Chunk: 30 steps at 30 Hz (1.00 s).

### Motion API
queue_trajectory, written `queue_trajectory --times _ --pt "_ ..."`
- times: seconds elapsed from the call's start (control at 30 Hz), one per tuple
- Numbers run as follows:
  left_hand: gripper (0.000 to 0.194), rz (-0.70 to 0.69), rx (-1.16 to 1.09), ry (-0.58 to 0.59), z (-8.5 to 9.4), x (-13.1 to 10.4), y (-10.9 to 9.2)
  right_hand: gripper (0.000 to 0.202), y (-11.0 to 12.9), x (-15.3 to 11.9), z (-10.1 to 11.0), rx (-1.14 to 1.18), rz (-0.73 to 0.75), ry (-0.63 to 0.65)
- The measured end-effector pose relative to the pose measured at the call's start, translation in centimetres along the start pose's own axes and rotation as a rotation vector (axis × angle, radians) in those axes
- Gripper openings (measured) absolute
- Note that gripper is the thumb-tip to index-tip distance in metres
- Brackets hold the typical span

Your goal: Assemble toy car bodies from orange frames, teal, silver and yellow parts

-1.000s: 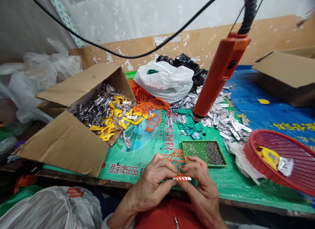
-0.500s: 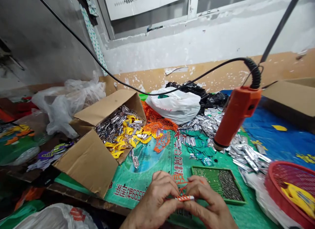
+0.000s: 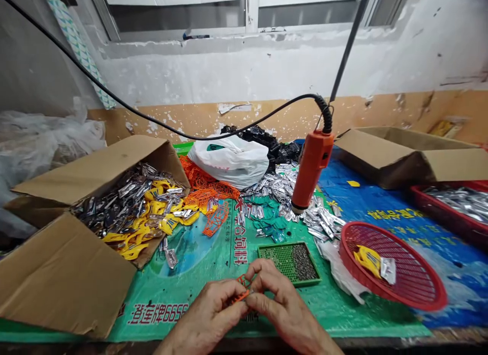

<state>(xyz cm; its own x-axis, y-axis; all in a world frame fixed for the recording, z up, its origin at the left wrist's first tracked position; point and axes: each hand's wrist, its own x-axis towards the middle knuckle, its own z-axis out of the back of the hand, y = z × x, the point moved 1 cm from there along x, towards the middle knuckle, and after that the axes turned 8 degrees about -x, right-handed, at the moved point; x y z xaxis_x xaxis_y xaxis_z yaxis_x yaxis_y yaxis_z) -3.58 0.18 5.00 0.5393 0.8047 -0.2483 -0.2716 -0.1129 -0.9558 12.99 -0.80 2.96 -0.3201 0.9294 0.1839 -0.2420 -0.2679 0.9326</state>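
Observation:
Near the table's front edge, my left hand (image 3: pixel 213 314) pinches a small orange lattice piece (image 3: pixel 241 295) between thumb and fingers. On its other side my right hand (image 3: pixel 276 299) grips the same piece, and the fingertips of both hands almost meet. The fingers partly hide the piece. Just beyond my right hand lies a green tray (image 3: pixel 263 252) with many small metal bits in it. An orange electric screwdriver (image 3: pixel 310 169) hangs from a cable, above and to the right of my hands.
A cardboard box (image 3: pixel 68 273) at left spills metal and yellow parts. Behind are orange lattice pieces (image 3: pixel 217 217), a white bag (image 3: pixel 232 161) and a heap of silver parts (image 3: pixel 324 220). At right stand a red basket (image 3: pixel 438 294) and another cardboard box (image 3: pixel 381 154).
The view has swung to the right, bringing in more of the red basket and the right-hand box. Both hands still hold the orange piece; its white end no longer shows.

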Motion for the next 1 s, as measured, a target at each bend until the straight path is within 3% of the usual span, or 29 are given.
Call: queue_trajectory --times 0.1,0.17,0.23,0.33,0.43,0.5,0.57,0.67,0.8,0.9,1.0 --pt "0.031 0.081 -0.169 0.019 0.0 0.4 0.3 0.019 -0.7 0.2 -0.5 -0.061 0.007 -0.067" --pt "0.034 0.113 -0.266 -0.047 0.0 0.7 0.8 0.010 -1.3 0.4 -0.5 -0.138 0.051 -0.181" --pt "0.034 0.118 -0.335 -0.134 -0.1 1.0 1.3 0.020 -1.7 0.4 0.0 -0.247 0.112 -0.329" --pt "0.032 0.144 -0.405 -0.239 -0.1 1.3 2.2 0.027 -1.9 0.4 2.3 -0.371 0.133 -0.592" --pt "0.030 0.172 -0.438 -0.289 -0.1 1.5 2.9 0.030 -1.7 0.9 5.9 -0.421 0.104 -0.900" --pt "0.029 0.172 -0.441 -0.293 -0.1 1.7 3.2 0.042 -1.2 2.1 8.3 -0.472 0.098 -1.007" --pt "0.029 0.165 -0.415 -0.303 -0.1 1.8 3.3 0.060 -0.5 4.0 10.2 -0.471 0.084 -0.968" --pt "0.033 0.153 -0.345 -0.317 -0.1 1.9 3.5 0.081 0.6 7.7 11.6 -0.361 0.084 -0.791" --pt "0.036 0.160 -0.308 -0.329 0.1 1.8 3.9 0.060 2.3 11.9 11.1 -0.093 0.149 -0.493" --pt "0.038 0.198 -0.300 -0.312 0.2 1.9 4.1 0.042 3.4 13.0 10.3 0.124 0.102 -0.433" --pt "0.039 0.232 -0.287 -0.262 0.2 2.0 3.9 0.043 4.1 12.1 10.0 0.215 0.059 -0.401"
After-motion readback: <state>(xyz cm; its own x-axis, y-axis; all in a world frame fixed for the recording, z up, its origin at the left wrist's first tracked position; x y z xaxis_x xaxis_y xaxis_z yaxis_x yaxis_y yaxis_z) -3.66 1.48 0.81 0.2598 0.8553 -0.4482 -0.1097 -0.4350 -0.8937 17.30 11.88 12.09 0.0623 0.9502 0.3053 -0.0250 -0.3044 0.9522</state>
